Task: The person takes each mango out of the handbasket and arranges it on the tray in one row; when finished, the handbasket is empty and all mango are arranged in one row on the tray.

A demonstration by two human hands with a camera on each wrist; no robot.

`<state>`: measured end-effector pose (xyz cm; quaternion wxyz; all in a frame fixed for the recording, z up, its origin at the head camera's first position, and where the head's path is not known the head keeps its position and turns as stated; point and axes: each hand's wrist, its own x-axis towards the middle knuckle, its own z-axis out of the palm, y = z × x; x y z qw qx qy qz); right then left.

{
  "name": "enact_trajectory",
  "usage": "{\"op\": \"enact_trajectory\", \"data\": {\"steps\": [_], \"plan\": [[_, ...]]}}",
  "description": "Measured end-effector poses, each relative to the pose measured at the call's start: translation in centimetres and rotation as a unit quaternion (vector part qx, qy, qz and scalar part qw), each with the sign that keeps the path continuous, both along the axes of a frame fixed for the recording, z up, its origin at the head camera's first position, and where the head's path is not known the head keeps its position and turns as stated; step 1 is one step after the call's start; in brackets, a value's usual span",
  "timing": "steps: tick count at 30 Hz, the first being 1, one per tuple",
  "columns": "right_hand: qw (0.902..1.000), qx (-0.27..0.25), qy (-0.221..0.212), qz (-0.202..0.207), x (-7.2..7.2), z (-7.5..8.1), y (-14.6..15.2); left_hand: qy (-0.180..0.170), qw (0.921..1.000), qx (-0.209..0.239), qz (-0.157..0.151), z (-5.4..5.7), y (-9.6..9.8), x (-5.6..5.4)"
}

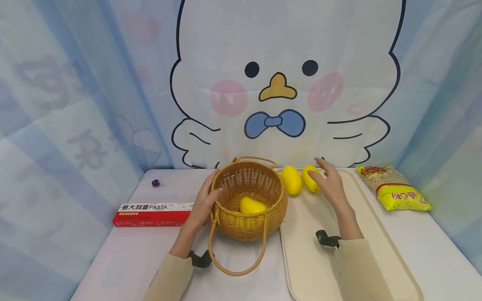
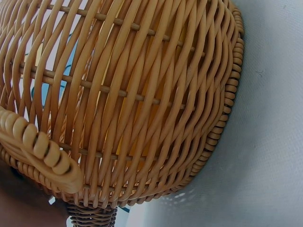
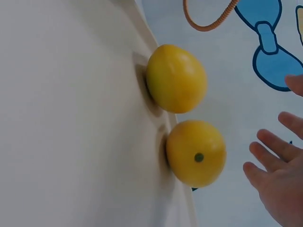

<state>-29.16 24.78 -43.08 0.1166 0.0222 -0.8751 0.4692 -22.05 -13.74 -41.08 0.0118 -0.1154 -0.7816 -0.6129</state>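
A round wicker basket (image 1: 276, 209) stands on the table with one yellow mango (image 1: 251, 205) inside. My left hand (image 1: 203, 200) holds the basket at its left rim, thumb at the edge. Its woven side fills the left wrist view, where only a dark, blurred part of the hand (image 2: 33, 203) shows. Two more yellow mangoes sit side by side at the far end of a cream tray (image 1: 308, 251): a left mango (image 1: 291, 180) and a right mango (image 1: 309, 179). My right hand (image 1: 331, 184) hovers beside the right mango, fingers spread and apart from it in the right wrist view.
A red and white pasta box (image 1: 152, 215) lies left of the basket, with a small purple wrapped candy (image 1: 155, 182) behind it. A yellow bag of noodles (image 1: 395, 188) lies right of the tray. A printed curtain (image 1: 278, 146) closes off the back.
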Motion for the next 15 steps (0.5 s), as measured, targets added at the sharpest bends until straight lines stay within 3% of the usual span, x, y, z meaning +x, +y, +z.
{"op": "enact_trajectory", "data": {"steps": [15], "plan": [[0.9958, -0.048, 0.024, 0.074, 1.3, 1.7, -2.6, 0.003, 1.0, 0.001, -0.001, 0.1, 0.0, 0.0]]}}
